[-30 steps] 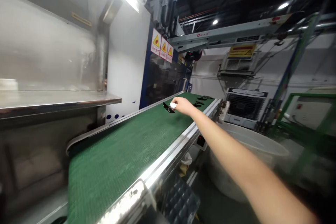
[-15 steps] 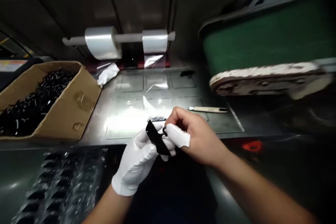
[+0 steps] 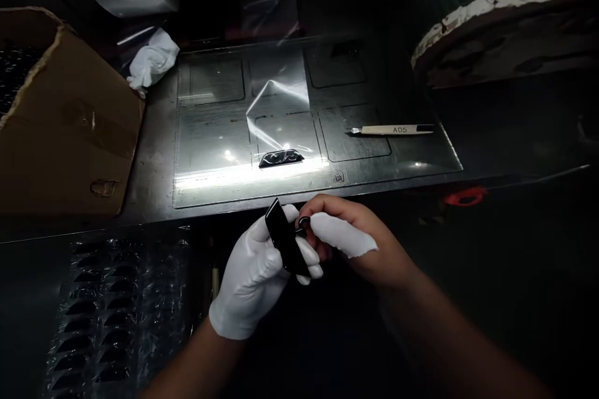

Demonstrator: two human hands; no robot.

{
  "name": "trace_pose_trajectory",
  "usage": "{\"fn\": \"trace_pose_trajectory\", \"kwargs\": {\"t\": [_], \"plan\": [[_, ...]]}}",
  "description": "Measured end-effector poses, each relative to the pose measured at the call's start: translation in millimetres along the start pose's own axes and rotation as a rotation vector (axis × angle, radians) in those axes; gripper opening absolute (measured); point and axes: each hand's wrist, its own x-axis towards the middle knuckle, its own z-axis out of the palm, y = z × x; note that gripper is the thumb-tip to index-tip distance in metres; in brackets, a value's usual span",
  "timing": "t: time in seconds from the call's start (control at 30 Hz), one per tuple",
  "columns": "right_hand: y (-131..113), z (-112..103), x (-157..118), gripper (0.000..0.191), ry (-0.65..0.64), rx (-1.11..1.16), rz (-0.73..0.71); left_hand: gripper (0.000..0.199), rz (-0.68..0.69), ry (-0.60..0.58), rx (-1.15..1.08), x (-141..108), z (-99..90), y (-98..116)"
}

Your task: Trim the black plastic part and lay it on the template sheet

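Note:
My left hand (image 3: 255, 268), in a white glove, is closed around a flat, glossy black plastic piece (image 3: 286, 240) with slanted ends, held tilted in front of the bench edge. My right hand (image 3: 346, 234) is bare except for a white cover on the thumb. Its thumb and finger pinch a small curved black tab that sticks out from the piece's side. Beyond the hands, a similar black piece (image 3: 281, 158) lies on the clear sheet (image 3: 210, 128) on the bench, next to a strip of clear film (image 3: 285, 90).
A craft knife (image 3: 390, 129) marked A05 lies on the sheet. At left stand a cardboard box (image 3: 70, 118) of black parts and a crumpled white cloth (image 3: 154, 59). Bagged black pieces (image 3: 116, 318) sit lower left. A red ring-shaped object (image 3: 465, 196) is at right, below a rough-edged ledge (image 3: 496, 37).
The view has tilted down and come closer to the bench. Both hands stay on the same black piece. The other piece on the sheet shows fully now.

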Motion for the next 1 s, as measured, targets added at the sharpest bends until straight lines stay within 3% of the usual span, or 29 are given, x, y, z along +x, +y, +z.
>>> {"fn": "trace_pose_trajectory", "kwargs": {"t": [0.43, 0.8, 1.0], "plan": [[18.7, -19.9, -17.9, 0.025, 0.044, 0.140, -0.037, 0.043, -0.082, -0.024, 0.052, 9.4, 10.4, -15.4], [18.8, -21.1, -16.3, 0.031, 0.022, 0.132, -0.016, 0.045, -0.092, -0.055, 0.042, 8.4, 9.1, -13.7], [20.5, -17.4, -14.8, 0.033, 0.038, 0.127, 0.029, 0.049, -0.146, -0.004, 0.080, 4.5, 5.4, -10.2]]}}
